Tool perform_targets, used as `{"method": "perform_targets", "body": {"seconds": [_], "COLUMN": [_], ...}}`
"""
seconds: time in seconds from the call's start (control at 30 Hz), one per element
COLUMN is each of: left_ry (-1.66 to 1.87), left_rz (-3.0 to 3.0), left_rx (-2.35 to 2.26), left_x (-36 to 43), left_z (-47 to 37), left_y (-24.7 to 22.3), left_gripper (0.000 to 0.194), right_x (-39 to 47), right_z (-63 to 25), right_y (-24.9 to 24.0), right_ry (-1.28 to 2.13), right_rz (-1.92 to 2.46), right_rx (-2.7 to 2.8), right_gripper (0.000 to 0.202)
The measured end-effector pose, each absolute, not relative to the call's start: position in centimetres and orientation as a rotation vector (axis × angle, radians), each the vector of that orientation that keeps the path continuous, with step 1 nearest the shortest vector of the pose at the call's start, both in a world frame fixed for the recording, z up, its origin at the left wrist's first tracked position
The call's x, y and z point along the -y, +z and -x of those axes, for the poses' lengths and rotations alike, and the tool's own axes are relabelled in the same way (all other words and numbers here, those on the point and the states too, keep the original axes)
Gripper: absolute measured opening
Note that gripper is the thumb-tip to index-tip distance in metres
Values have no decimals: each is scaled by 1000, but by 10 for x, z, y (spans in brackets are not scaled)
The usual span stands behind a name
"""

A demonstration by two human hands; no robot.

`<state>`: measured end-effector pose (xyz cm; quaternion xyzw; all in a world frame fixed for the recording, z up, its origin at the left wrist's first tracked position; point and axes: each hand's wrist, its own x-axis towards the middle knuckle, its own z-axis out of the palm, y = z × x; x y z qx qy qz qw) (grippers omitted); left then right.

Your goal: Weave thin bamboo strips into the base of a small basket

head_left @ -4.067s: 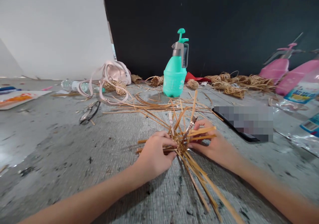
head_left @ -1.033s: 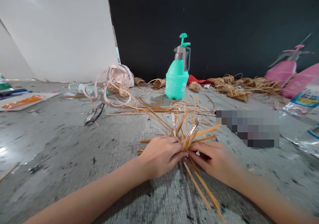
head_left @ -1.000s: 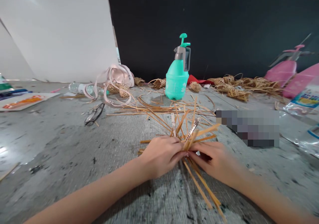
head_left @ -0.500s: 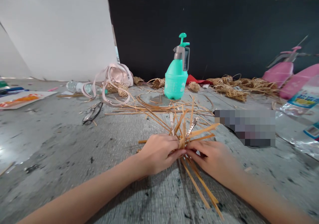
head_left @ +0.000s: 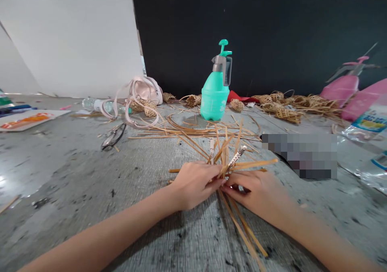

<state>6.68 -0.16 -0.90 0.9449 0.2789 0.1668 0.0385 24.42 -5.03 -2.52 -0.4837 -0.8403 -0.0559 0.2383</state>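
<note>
Thin tan bamboo strips [head_left: 244, 228] cross in a star-shaped weave above the table, their loose ends spreading out on all sides. My left hand [head_left: 195, 184] pinches the weave from the left, with its thumb and fingers near the centre. From the right, my right hand [head_left: 252, 188] grips the strips at the same crossing, fingertips almost meeting the left ones. A silver metal clip [head_left: 237, 156] stands in the weave above my right fingers. Another pale clip [head_left: 211, 150] sits among the strips by my left fingers. The crossing itself is partly hidden by my fingers.
Behind the weave lie loose strips [head_left: 181, 133] and a green pump sprayer [head_left: 214, 96]. Small woven baskets [head_left: 286, 114] line the back. Eyeglasses [head_left: 113, 137], a pink bag [head_left: 146, 91] and a plastic bottle [head_left: 101, 105] are at left. Pink sprayers [head_left: 340, 90] and a blurred-out object [head_left: 308, 155] are at right.
My right fingers have shifted slightly left and closer around the crossing. The strips and the silver clip have tilted a little to the right. Both hands stay on the weave.
</note>
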Motion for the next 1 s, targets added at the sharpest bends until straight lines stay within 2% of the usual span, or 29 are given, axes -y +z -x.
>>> {"method": "perform_targets", "body": {"seconds": [0.5,0.73,1.0], "left_ry": [467,374,261], "left_rz": [-2908,-2833,-2995], "left_rx": [-679,-489,-521], "left_x": [2,1,11], "left_z": [-65,-50,-48], "left_y": [-8,-4,-3], "left_gripper": [16,16,14], "right_x": [52,55,60], "right_z": [-238,-239,-243], "right_y": [-34,-33,-29], "right_ry": [-66,-42,-113], "right_rz": [1572,1526,1376], "right_rx": [2250,2312,2390], "right_gripper": [7,13,12]}}
